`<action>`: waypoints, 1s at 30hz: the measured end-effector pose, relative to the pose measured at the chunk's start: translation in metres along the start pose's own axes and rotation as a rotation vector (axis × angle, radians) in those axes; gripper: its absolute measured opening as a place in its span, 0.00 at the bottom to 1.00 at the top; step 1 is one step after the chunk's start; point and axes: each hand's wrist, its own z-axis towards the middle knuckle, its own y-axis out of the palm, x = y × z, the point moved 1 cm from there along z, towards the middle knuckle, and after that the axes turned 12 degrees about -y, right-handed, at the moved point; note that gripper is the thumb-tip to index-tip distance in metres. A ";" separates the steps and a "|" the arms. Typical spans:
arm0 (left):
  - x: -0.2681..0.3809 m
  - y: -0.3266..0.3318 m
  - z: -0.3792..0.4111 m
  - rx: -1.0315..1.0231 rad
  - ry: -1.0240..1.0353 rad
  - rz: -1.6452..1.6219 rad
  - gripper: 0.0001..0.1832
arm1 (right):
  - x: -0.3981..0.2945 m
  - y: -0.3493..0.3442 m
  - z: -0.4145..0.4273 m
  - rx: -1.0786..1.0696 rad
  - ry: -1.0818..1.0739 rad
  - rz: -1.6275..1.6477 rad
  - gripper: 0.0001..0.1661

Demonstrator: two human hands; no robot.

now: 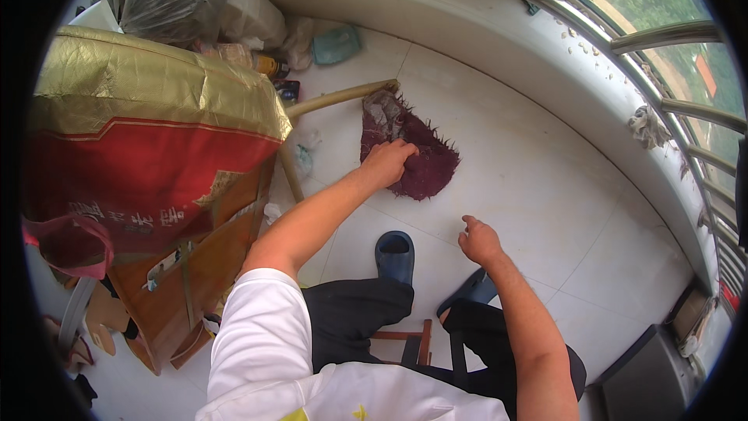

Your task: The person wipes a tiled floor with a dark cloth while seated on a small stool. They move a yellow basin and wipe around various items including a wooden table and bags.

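My left hand (385,164) reaches forward and its curled fingers grip a dark red piece of cloth (429,166). The cloth has ragged, fringed edges and a greyish patch near its upper end. Part of it is hidden under my hand. A yellowish rod (345,96) meets the cloth's upper corner. Lower and to the right, my right hand (482,240) hangs over the pale tiled floor (526,199). It holds nothing that I can see, with the index finger pointing out and the other fingers bent.
At left, a red and gold bag (158,93) leans over a brown wooden panel (216,263). Behind it sit a grey plastic bag (175,0) and a teal packet (336,45). A white ledge (467,17) and metal railing (666,41) curve along the right. My feet wear blue slippers (394,263).
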 end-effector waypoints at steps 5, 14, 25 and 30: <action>-0.041 -0.007 -0.037 0.130 -0.133 0.021 0.31 | -0.001 0.001 -0.004 -0.006 0.017 0.002 0.30; -0.090 -0.032 0.003 0.397 -0.043 0.136 0.37 | -0.002 0.013 -0.002 -0.067 0.000 -0.032 0.29; -0.084 -0.022 -0.004 0.460 -0.510 -0.060 0.53 | -0.005 0.010 0.005 -0.043 0.002 -0.001 0.29; -0.088 -0.032 0.025 0.380 -0.334 0.003 0.48 | 0.002 0.014 0.002 -0.072 0.029 -0.019 0.29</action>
